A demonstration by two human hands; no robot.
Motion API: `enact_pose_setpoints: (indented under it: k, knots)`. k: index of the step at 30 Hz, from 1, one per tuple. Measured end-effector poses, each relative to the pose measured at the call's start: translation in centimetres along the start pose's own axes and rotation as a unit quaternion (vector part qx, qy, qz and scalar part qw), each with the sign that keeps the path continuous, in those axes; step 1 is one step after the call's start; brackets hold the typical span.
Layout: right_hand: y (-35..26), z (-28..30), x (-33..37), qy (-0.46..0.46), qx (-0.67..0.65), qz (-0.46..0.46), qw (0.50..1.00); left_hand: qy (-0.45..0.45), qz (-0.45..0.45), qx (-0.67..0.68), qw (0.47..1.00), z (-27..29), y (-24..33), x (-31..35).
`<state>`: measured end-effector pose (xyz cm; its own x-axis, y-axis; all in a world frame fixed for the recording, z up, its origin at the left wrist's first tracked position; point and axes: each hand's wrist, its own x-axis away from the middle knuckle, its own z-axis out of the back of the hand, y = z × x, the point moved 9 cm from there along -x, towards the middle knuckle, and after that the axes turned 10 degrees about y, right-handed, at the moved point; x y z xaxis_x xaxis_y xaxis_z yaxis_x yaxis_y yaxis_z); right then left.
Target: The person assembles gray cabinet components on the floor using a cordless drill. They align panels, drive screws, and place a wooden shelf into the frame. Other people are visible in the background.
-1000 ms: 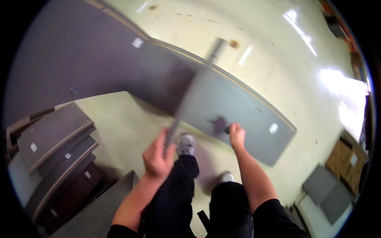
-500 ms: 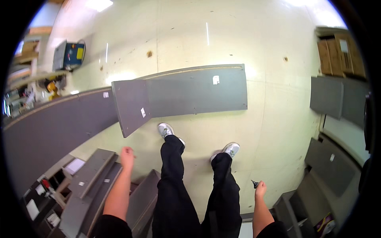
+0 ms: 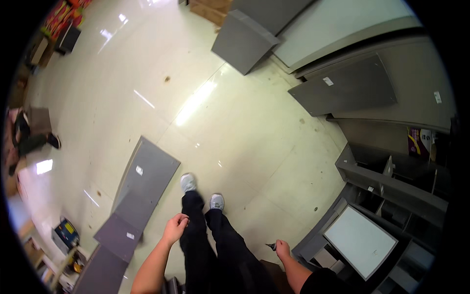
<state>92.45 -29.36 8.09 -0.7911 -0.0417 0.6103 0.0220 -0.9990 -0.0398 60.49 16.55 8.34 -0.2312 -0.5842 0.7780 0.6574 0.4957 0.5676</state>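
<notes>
Over the tiled floor (image 3: pixel 245 127) we're walking between panels, left hand (image 3: pixel 175 229) loosely curled and empty, right hand (image 3: pixel 281 248) gripping a small dark tool (image 3: pixel 270 246), so next probably means reaching another grey panel (image 3: pixel 147 179).

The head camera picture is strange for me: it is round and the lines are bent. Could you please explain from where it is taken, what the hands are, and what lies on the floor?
The picture comes from a wide fisheye camera worn on a person's head, looking down. That lens bends straight edges near the rim. There is no machine here: you see the person's own body, with dark trousers and light shoes in the middle.

The left hand hangs loosely curled beside the leg and looks empty. The right hand is closed on a small dark object; it is too small to identify.

On the shiny tiled floor, flat grey panels lie to the person's left. More grey panels and grey shelf units stand to the right, and a white-faced board is near the right hand. Another person is at the far left edge.
</notes>
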Motion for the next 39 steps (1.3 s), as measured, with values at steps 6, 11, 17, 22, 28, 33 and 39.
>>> enact_pose_setpoints:
  k: [6,11,17,22,28,33,39]
  knots:
    - [2.8,1.9,-1.9,-0.025,-0.09,-0.194,0.976,0.026,-0.052,-0.284,0.957,0.6,8.2,-9.7]
    - [-4.1,4.3,-2.5,0.003,-0.101,-0.286,0.953,-0.056,-0.197,-0.515,0.832,-7.1,21.4,-21.1]
    - [-0.3,-5.3,-0.1,-0.079,0.12,-0.067,0.987,0.034,-0.38,-0.573,0.726,-18.6,46.3,-41.0]
    - [-7.0,-0.7,2.8,-0.076,0.028,-0.025,0.996,0.169,-0.533,-0.528,0.64,-28.5,63.8,-48.7]
    - [-7.2,2.1,4.0,-0.108,-0.055,-0.191,0.974,0.148,-0.49,-0.574,0.639,-29.9,63.7,-50.1]
    - [-7.2,4.2,2.2,-0.123,-0.075,-0.256,0.956,0.231,-0.408,-0.43,0.771,-25.6,60.3,-48.4]
    - [-5.3,6.6,0.4,-0.122,-0.076,-0.287,0.947,0.494,0.017,0.137,0.858,-13.7,49.5,-54.2]
